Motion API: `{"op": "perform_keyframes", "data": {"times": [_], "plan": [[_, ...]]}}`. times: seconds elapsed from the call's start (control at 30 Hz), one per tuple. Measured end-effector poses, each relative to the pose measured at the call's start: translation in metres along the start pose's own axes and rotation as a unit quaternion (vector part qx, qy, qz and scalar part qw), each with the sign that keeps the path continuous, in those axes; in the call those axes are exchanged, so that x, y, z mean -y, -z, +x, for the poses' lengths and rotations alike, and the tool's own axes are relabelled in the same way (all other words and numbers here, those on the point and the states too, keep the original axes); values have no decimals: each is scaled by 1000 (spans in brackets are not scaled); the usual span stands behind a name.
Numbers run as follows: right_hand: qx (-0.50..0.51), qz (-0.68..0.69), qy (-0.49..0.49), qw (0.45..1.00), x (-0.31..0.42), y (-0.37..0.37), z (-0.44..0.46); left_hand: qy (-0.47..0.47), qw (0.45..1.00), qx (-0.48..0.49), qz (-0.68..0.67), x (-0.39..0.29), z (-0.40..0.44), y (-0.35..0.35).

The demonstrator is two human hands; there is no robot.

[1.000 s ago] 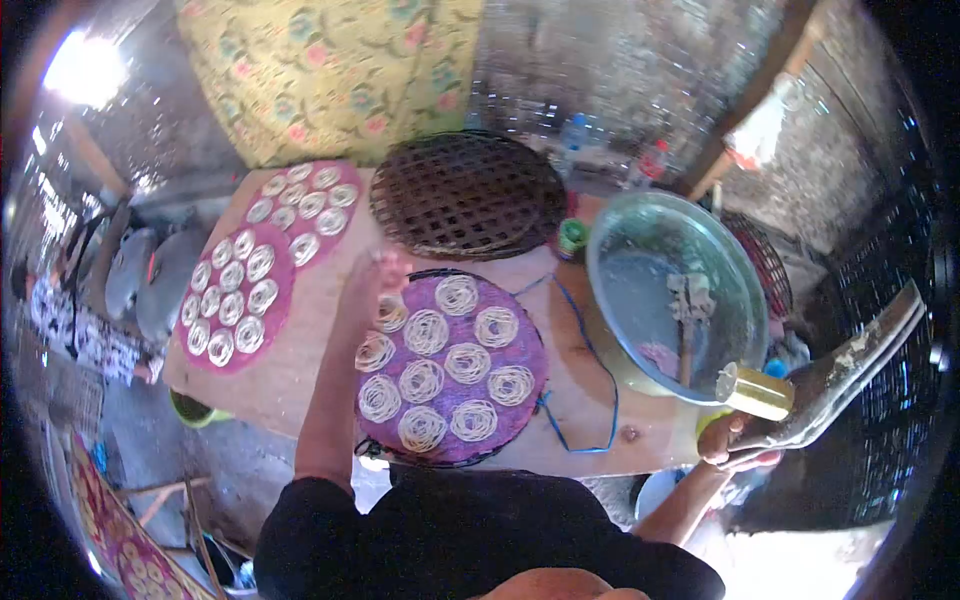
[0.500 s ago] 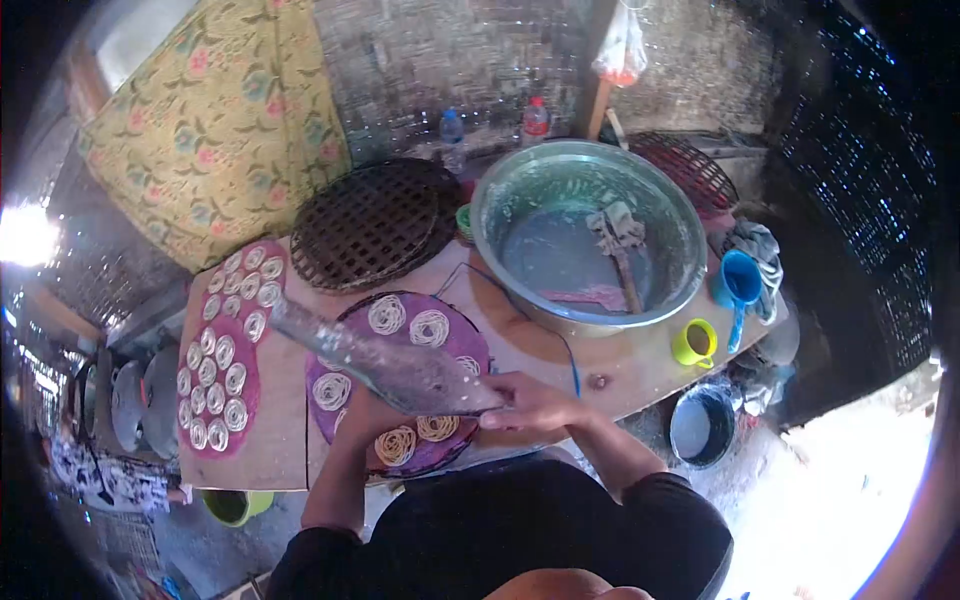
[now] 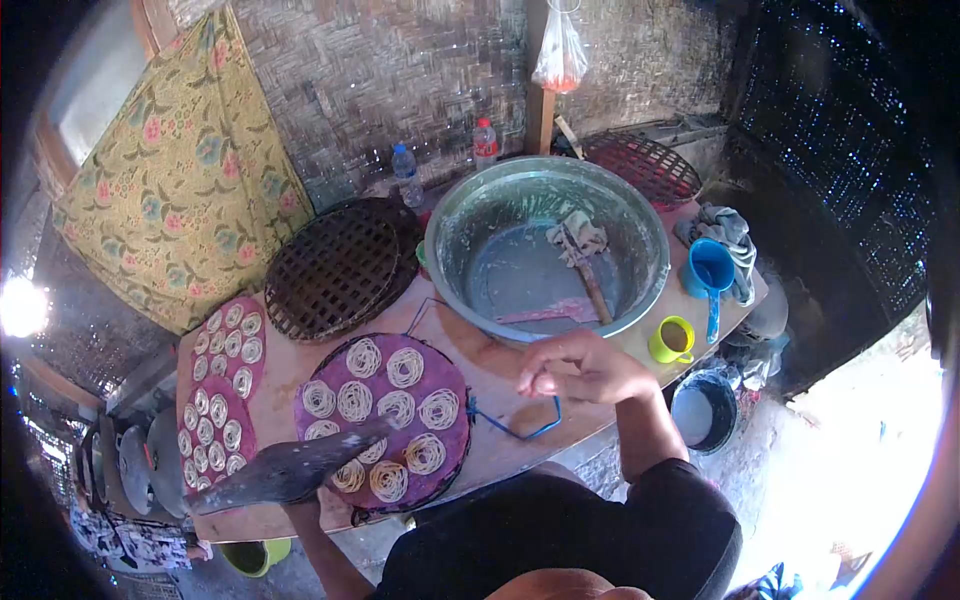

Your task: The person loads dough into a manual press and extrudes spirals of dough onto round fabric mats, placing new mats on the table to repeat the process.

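Left hand [image 3: 303,508] gripping long dark tool [image 3: 285,472]; right hand [image 3: 588,368] loosely open near basin [image 3: 662,275].

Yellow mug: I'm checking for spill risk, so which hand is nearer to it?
Right. The right hand is just left of the yellow mug; the left hand is far left, under the dark board.

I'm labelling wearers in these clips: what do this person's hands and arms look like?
The right hand wears no glove, and no watch or bracelet shows at its wrist. The right forearm is bare below a plain black sleeve that ends near the elbow. The left hand is mostly hidden; the visible left forearm is also bare.
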State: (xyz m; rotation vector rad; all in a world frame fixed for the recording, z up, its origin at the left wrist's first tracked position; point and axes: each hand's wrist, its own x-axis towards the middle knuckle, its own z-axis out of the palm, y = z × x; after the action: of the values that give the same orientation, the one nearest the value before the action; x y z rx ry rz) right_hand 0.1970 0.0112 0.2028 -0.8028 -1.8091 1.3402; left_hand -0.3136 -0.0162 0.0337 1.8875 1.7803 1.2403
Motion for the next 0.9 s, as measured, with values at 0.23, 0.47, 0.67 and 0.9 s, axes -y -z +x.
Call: {"op": "perform_keyframes", "data": {"times": [0.23, 0.47, 0.67, 0.9], "plan": [[84, 180, -98, 975, -51, -38, 7, 62, 996, -60, -8, 0, 21, 4], [-87, 176, -168, 966, -138, -104, 106, 95, 992, -82, -7, -2, -5, 14], [-195, 202, -71, 957, -106, -90, 244, 99, 989, -80, 80, 5, -32, 66], [-86, -650, -77, 751, -279, 101, 433, 264, 945, -192, 15, 30, -56, 162]]}}
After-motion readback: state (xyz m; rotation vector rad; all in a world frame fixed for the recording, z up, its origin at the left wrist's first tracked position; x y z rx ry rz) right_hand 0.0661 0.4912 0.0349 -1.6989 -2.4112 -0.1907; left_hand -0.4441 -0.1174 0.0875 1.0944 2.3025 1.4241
